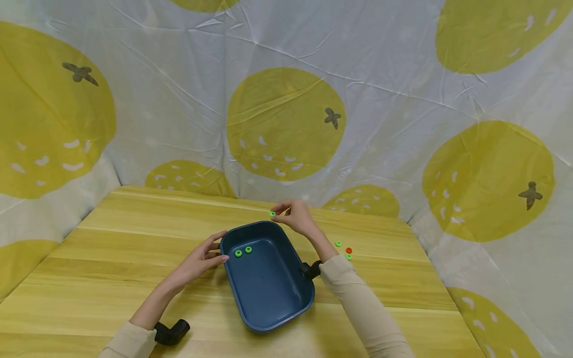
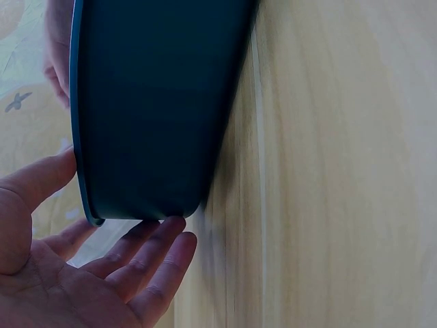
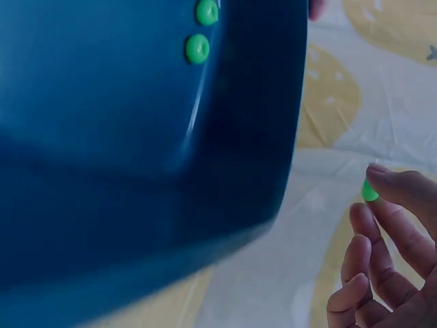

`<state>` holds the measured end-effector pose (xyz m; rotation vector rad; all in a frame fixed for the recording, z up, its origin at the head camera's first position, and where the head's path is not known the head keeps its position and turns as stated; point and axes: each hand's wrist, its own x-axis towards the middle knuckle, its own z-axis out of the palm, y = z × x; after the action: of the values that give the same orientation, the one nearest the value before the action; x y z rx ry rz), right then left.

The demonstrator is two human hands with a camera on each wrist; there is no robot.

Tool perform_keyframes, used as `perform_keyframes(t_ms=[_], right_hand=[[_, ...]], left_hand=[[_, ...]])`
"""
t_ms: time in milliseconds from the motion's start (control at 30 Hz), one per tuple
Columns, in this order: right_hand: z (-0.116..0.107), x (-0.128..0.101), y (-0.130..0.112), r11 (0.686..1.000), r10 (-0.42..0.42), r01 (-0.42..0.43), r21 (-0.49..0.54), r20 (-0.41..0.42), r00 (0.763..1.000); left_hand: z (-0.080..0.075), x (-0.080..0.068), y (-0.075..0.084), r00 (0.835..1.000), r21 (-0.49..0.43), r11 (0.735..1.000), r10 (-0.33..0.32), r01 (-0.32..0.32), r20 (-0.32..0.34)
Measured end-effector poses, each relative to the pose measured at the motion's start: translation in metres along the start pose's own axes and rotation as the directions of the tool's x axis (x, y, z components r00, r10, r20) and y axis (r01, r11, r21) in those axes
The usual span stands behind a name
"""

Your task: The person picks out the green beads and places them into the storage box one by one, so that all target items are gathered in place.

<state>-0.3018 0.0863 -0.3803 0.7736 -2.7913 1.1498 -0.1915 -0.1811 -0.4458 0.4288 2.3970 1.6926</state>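
A deep blue rectangular tub (image 1: 266, 288) stands at the middle of the wooden table. Two small green rings (image 1: 238, 253) lie inside it near its far left corner. My left hand (image 1: 199, 262) holds that corner, thumb at the rim; in the left wrist view its fingers (image 2: 164, 246) touch the outside of the wall. Just past the tub's far edge, my right hand (image 1: 295, 217) pinches another green ring (image 1: 272, 214) between thumb and fingertip. The right wrist view shows this ring (image 3: 369, 190) partly covered by the thumb, with the other fingers curled loosely below.
To the right of the tub, beyond the right wrist, a red ring (image 1: 348, 250) lies on the table (image 1: 394, 278) with a green ring (image 1: 338, 244) and another green one (image 1: 348, 257) close by. A hanging cloth (image 1: 380, 124) with yellow fruit prints borders the table.
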Motion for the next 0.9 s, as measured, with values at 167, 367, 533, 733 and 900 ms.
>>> perform_keyframes(t_ms=[167,367,533,733,900], right_hand=[[0.015,0.004,-0.003,0.998,-0.059,0.059,-0.01,0.011,0.998],[0.027,0.003,-0.007,0.997,-0.076,0.076,-0.002,0.05,0.996],[0.037,-0.001,-0.008,0.996,-0.087,0.09,-0.026,0.084,0.993],[0.051,-0.001,-0.007,0.988,-0.096,0.11,-0.104,0.134,0.986],[0.061,-0.002,-0.004,0.973,-0.123,0.153,-0.171,0.177,0.977]], left_hand=[[0.0,0.0,0.0,1.0,0.0,1.0,0.0,0.0,0.0],[0.001,0.001,-0.001,1.0,-0.004,1.0,-0.008,0.008,-0.002],[0.001,0.001,-0.001,1.0,-0.004,1.0,-0.015,0.015,-0.007],[0.0,0.001,0.0,1.0,-0.016,1.0,-0.019,0.019,0.0],[0.0,0.0,0.001,1.0,-0.012,1.0,-0.024,0.024,-0.002]])
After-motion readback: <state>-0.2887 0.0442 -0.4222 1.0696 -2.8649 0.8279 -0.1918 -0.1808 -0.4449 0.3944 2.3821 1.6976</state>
